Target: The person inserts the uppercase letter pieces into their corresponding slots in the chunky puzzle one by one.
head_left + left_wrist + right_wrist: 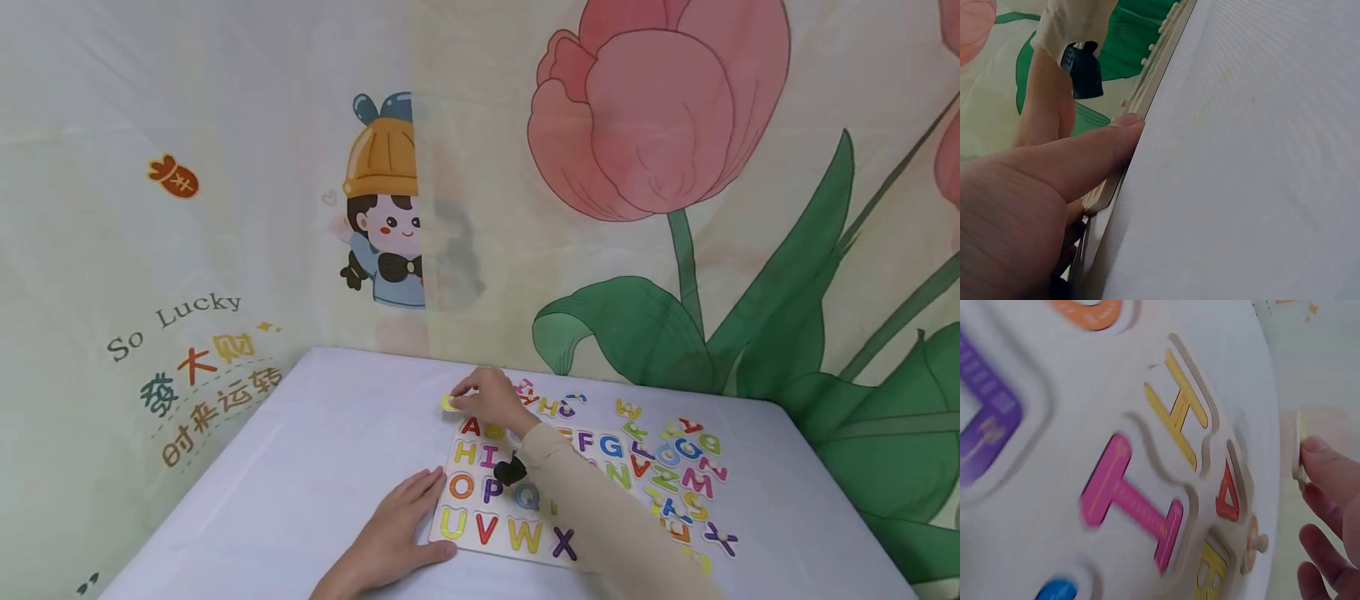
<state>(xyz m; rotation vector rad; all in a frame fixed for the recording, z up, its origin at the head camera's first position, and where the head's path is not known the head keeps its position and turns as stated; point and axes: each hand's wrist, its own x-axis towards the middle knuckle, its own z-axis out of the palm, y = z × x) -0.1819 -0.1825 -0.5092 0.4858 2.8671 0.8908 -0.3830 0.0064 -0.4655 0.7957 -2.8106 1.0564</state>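
Pinched between thumb and fingers, a small yellow puzzle piece (449, 403) is held by my right hand (491, 396) just beyond the far left corner of the wooden alphabet board (510, 557). In the right wrist view the piece (1299, 450) appears nearly edge-on, so its letter is hidden. My left hand (397, 525) rests at the board's left side, fingers straight along the edge and thumb at the near left corner. The left wrist view shows that thumb (1100, 150) against the board's edge. My right forearm covers part of the board's middle.
Several loose letter pieces, among them a pink M (697, 482) and a purple Y (722, 540), lie scattered right of the board. More, including a yellow H (548, 407), lie behind it. Printed curtains (480, 208) stand behind the white table (300, 500).
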